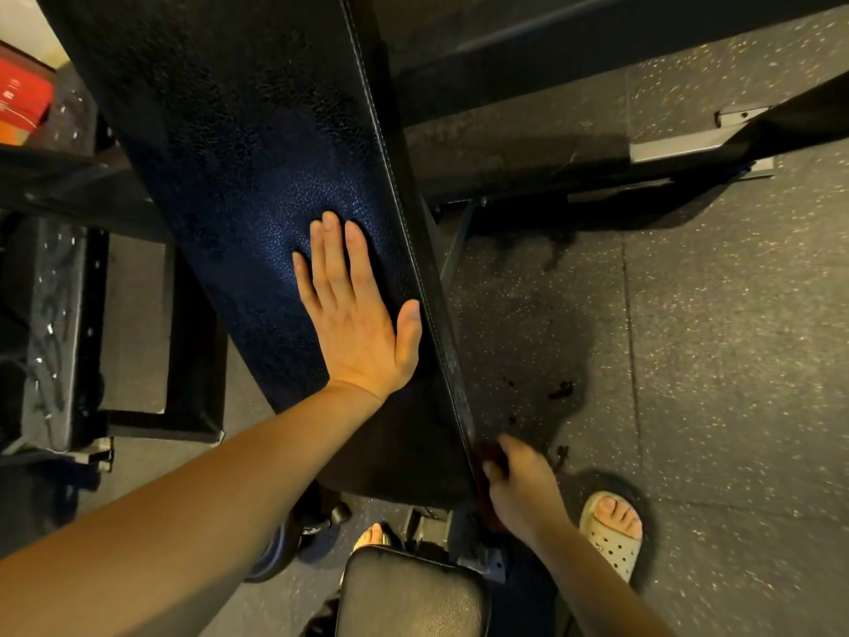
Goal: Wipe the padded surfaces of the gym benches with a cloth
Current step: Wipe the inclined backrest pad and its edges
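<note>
Your right hand (pixel 519 480) is curled on a dark cloth (pixel 490 454), blurred, at the side edge of the pad (pixel 239 154). The cloth looks soft and limp, so bunch it in the palm. Further out, your left hand (pixel 356 314) lies flat with fingers straight, holding nothing, on textured vinyl that is probably firm.

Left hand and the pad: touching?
Touching. The head view shows the left hand lying flat on the pad, fingers straight, no gap under the palm.
</note>
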`<action>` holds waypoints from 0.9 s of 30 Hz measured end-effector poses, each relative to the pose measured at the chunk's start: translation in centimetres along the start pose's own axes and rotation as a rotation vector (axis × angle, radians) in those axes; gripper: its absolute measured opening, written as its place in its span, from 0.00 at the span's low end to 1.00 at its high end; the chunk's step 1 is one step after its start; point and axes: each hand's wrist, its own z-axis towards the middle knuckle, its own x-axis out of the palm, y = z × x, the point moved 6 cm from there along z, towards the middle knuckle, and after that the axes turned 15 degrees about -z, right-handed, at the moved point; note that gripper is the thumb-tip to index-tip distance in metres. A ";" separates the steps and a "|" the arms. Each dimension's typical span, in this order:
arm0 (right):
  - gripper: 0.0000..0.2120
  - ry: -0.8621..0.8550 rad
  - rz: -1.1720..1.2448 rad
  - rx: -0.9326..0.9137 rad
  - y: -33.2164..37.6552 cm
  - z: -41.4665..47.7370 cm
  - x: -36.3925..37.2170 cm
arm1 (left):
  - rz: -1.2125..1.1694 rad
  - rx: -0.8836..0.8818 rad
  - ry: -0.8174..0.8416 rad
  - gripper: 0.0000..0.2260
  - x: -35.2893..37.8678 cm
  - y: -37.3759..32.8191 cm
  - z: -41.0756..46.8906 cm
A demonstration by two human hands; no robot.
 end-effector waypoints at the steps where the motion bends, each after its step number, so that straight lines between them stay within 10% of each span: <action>1: 0.11 0.041 -0.041 0.036 -0.9 -0.2 0.6 | -0.004 -0.001 0.000 0.37 0.0 0.0 0.0; 6: 0.09 -0.233 0.170 -0.181 3.8 1.9 -3.8 | 0.010 0.007 0.005 0.37 0.0 0.0 0.0; 11: 0.11 0.051 -0.084 0.014 -0.9 0.6 0.5 | -0.003 0.000 0.005 0.37 0.1 0.1 -0.1; 17: 0.08 -0.207 0.169 -0.170 3.8 2.0 -3.9 | -0.008 0.002 -0.002 0.37 -0.1 0.1 0.0; 22: 0.09 0.035 -0.118 0.036 -1.5 0.3 1.1 | -0.035 0.005 -0.006 0.37 -0.1 0.0 -0.1; 27: 0.07 -0.319 0.120 -0.201 4.9 1.3 -4.4 | -0.015 0.005 -0.011 0.37 -0.2 0.0 0.0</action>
